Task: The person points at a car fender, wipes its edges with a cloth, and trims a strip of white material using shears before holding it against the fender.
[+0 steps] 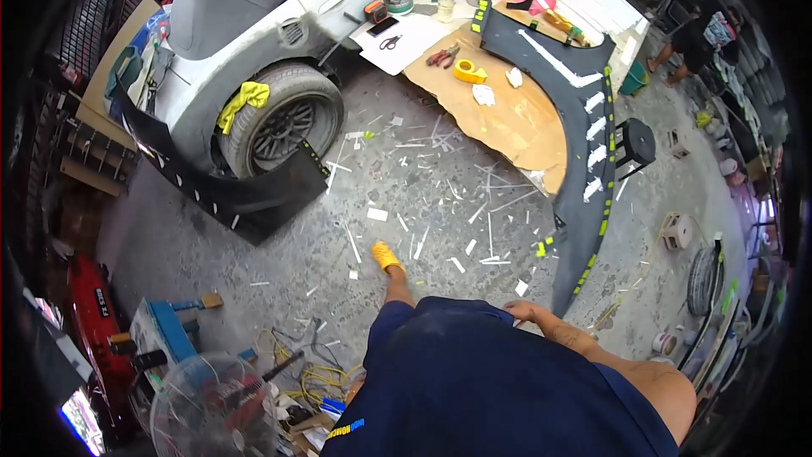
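Note:
My right hand (526,312) hangs beside the dark blue shirt (474,381), its fingers curled together; whatever they hold, if anything, is too small to make out. Of my left hand (355,391) only a sliver of skin shows at the shirt's other edge, with the fingers hidden. Nearest my right hand is the lower end of a dark curved car fender panel (584,237), edged with yellow-green tape pieces and carrying white strips. It rests along a brown cardboard sheet (507,131). On that cardboard lie a yellow tape roll (469,72) and red-handled pliers (442,56).
Another black fender panel (245,199) leans by the car wheel (283,123), where a yellow cloth (244,105) lies. White tape scraps litter the concrete floor (423,178). A fan (211,406) and yellow cable (326,381) are at lower left. A black stool (634,144) stands right; another person (694,38) is beyond.

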A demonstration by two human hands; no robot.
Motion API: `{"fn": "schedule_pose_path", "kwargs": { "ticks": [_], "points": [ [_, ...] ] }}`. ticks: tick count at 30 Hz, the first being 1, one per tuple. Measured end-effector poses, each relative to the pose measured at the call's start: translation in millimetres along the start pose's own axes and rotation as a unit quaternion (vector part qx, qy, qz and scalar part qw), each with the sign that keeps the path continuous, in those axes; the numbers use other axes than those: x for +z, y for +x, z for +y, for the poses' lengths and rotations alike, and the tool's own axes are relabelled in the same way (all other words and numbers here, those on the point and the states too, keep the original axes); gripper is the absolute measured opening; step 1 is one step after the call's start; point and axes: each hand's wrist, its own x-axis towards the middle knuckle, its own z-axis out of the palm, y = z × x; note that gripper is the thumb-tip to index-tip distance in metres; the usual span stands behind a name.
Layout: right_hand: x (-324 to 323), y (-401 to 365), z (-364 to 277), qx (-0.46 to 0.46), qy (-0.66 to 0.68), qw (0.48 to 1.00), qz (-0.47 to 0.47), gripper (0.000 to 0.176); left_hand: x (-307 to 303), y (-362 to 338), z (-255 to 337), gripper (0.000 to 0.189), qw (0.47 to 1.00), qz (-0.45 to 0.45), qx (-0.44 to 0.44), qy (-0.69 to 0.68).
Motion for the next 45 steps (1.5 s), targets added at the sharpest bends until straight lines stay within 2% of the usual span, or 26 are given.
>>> {"fn": "schedule_pose_path", "kwargs": {
  "ticks": [1, 4, 6, 9, 10, 12, 13, 15, 16, 17, 20, 22, 24, 25, 28, 32, 33, 35, 36, 37, 38, 39, 40, 41, 42, 45],
  "points": [
    [1.6, 0.9, -19.7, 0.008, 0.015, 1.000, 0.023, 0.039, -27.7, 22.7, 12.7, 0.028, 1.000, -0.011, 0.001, 0.014],
    [2.3, 18.3, -74.0, 0.009, 0.011, 0.995, 0.096, 0.039, -123.1, 98.4, 72.6, 0.029, 0.997, -0.046, -0.005, 0.054],
    [-7.0, 25.9, -118.9, -0.029, 0.089, 0.987, 0.127, 0.037, -192.7, 155.3, 129.3, 0.029, 0.996, -0.050, -0.021, 0.067],
    [-34.0, 53.6, -191.1, -0.077, 0.202, 0.968, 0.131, 0.036, -286.4, 232.6, 233.5, 0.028, 0.996, 0.046, -0.051, 0.050],
    [-48.1, 56.6, -224.7, -0.076, 0.233, 0.961, 0.130, 0.036, -313.5, 251.7, 273.4, 0.025, 0.997, 0.067, -0.030, 0.022],
    [-83.6, 61.3, -296.2, -0.134, 0.167, 0.955, 0.206, 0.036, -360.1, 288.1, 360.5, 0.021, 0.994, 0.103, 0.036, 0.008],
    [-99.0, 70.7, -329.4, -0.153, 0.283, 0.921, 0.218, 0.037, -377.1, 305.7, 403.4, 0.019, 0.990, 0.116, 0.079, 0.024],
    [-154.7, 96.2, -385.6, -0.217, 0.348, 0.895, 0.176, 0.035, -395.6, 328.6, 489.6, 0.019, 0.984, 0.117, 0.133, 0.025],
    [-173.6, 95.9, -423.4, -0.219, 0.413, 0.863, 0.190, 0.035, -398.5, 340.3, 523.4, 0.020, 0.980, 0.117, 0.160, 0.012],
    [-197.0, 93.3, -463.4, -0.222, 0.473, 0.828, 0.203, 0.034, -394.8, 351.2, 553.0, 0.019, 0.977, 0.121, 0.173, 0.009],
    [-286.0, 154.0, -530.1, -0.242, 0.540, 0.777, 0.213, 0.048, -371.2, 379.5, 626.2, 0.018, 0.975, 0.121, 0.185, 0.011],
    [-330.3, 188.2, -582.4, -0.224, 0.602, 0.732, 0.227, 0.063, -349.3, 398.2, 641.0, 0.019, 0.985, 0.076, 0.152, 0.035],
    [-355.7, 213.1, -612.5, -0.189, 0.625, 0.722, 0.228, 0.076, -336.8, 419.7, 628.0, 0.020, 0.986, 0.008, 0.137, 0.093],
    [-375.3, 225.1, -630.9, -0.177, 0.632, 0.718, 0.231, 0.083, -321.6, 412.9, 641.2, 0.022, 0.989, -0.012, 0.099, 0.109],
    [-416.5, 279.5, -651.7, -0.127, 0.687, 0.668, 0.258, 0.088, -296.4, 384.3, 674.6, 0.028, 0.992, -0.027, 0.033, 0.115],
    [-439.6, 317.8, -663.9, -0.063, 0.757, 0.591, 0.271, 0.082, -292.0, 378.6, 705.2, 0.032, 0.993, -0.020, -0.020, 0.112],
    [-438.5, 320.7, -665.9, -0.040, 0.770, 0.566, 0.293, 0.075, -293.1, 381.0, 719.3, 0.036, 0.988, -0.031, -0.031, 0.145],
    [-439.6, 324.8, -676.5, -0.002, 0.791, 0.509, 0.339, 0.060, -286.1, 391.8, 761.5, 0.036, 0.964, 0.000, 0.045, 0.264],
    [-438.8, 321.7, -681.4, -0.001, 0.781, 0.503, 0.369, 0.055, -278.8, 402.4, 786.9, 0.036, 0.943, 0.012, 0.085, 0.322],
    [-438.0, 318.4, -686.5, 0.000, 0.770, 0.497, 0.400, 0.051, -268.9, 424.0, 810.0, 0.040, 0.936, 0.029, 0.141, 0.322],
    [-432.9, 310.3, -691.9, -0.016, 0.737, 0.517, 0.436, 0.050, -255.0, 448.1, 835.4, 0.044, 0.926, 0.045, 0.196, 0.319],
    [-426.3, 299.7, -695.3, -0.031, 0.701, 0.538, 0.468, 0.049, -228.6, 462.9, 877.8, 0.046, 0.928, 0.042, 0.211, 0.305],
    [-421.5, 285.7, -696.7, -0.065, 0.663, 0.583, 0.465, 0.050, -196.6, 481.4, 920.6, 0.049, 0.928, 0.043, 0.226, 0.291],
    [-417.6, 266.1, -699.4, -0.103, 0.622, 0.625, 0.460, 0.052, -169.5, 513.1, 940.0, 0.055, 0.919, 0.017, 0.277, 0.279],
    [-412.1, 255.9, -698.2, -0.139, 0.577, 0.665, 0.454, 0.054, -136.0, 533.1, 973.4, 0.060, 0.925, -0.021, 0.242, 0.294],
    [-399.5, 260.5, -669.0, -0.182, 0.430, 0.754, 0.461, 0.058, -19.8, 594.8, 1030.5, 0.075, 0.896, -0.092, 0.378, 0.216]
  ]
}}
